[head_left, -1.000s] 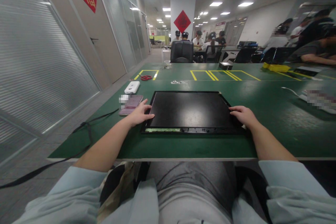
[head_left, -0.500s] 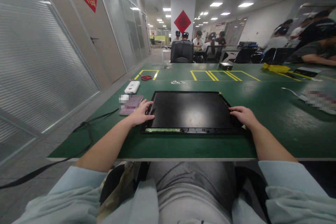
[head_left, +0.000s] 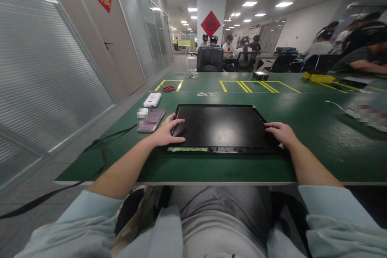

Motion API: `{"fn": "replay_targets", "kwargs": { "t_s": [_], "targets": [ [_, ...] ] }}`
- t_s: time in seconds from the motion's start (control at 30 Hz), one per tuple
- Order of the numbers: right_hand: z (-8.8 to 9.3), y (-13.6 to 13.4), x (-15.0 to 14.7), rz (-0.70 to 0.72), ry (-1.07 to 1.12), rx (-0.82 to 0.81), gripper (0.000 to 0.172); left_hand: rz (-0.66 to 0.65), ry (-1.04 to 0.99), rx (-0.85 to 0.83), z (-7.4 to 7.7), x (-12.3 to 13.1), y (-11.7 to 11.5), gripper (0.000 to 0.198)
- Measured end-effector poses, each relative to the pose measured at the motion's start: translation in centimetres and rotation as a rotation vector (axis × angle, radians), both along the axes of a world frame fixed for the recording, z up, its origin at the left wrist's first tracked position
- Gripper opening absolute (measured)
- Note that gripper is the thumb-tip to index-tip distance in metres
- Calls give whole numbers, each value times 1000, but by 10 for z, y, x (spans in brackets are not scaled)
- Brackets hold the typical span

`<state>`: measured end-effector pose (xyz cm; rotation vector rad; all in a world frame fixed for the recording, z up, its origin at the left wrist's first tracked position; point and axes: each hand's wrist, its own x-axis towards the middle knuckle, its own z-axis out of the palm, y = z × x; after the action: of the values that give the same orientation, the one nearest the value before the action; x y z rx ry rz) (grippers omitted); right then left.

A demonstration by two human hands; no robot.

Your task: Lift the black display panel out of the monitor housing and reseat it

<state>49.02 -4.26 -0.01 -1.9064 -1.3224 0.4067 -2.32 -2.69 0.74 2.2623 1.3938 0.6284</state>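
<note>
A flat black display panel (head_left: 217,127) lies face up on the green table in front of me. Along its near edge runs a strip of green circuit board (head_left: 187,150). My left hand (head_left: 169,131) reaches over the panel's left edge, fingers and thumb spread apart above the screen. Whether its fingertips touch the surface I cannot tell. At the opposite side, my right hand (head_left: 281,133) has its fingers and thumb closed on the panel's right edge.
Left of the panel lie a phone (head_left: 152,120) and a white power bank (head_left: 152,99). Beyond are red-handled scissors (head_left: 168,88), small white pieces (head_left: 206,94) and a dark box (head_left: 260,75). A black strap (head_left: 104,145) trails off the table's left side. People sit further back.
My left hand has shifted rightward from the panel's edge over the screen, and its fingers and thumb have spread wider. My right hand and the panel stay put.
</note>
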Motion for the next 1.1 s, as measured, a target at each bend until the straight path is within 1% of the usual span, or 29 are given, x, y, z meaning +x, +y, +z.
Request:
{"fn": "replay_targets", "kwargs": {
  "t_s": [0.13, 0.23, 0.33, 0.5, 0.6, 0.77, 0.87, 1.1],
  "targets": [
    [0, 0, 0, -4, -4, -6, 22, -107, 15, 76, 5, 0, -3, 82],
    [0, 0, 0, 1, -11, -15, 24, -179, 10, 80, 10, -1, -3, 73],
    [1, -1, 0, 0, -14, -18, 23, -221, -9, 36, 13, -3, -4, 67],
    [0, 0, 1, -8, -8, -7, 21, -279, -17, -103, 19, -6, -5, 57],
    [-2, 0, 2, -8, -5, 6, 23, -298, -15, -137, 22, -8, -7, 56],
    [-2, 0, 2, 2, 12, -6, 23, -297, -21, -144, 23, -8, -7, 59],
    [0, -1, 1, 2, 10, -17, 22, -293, -27, -134, 22, -7, -7, 61],
    [2, -2, -2, -14, 5, 12, 17, -275, -51, -80, 23, -7, -8, 63]
  ]
}}
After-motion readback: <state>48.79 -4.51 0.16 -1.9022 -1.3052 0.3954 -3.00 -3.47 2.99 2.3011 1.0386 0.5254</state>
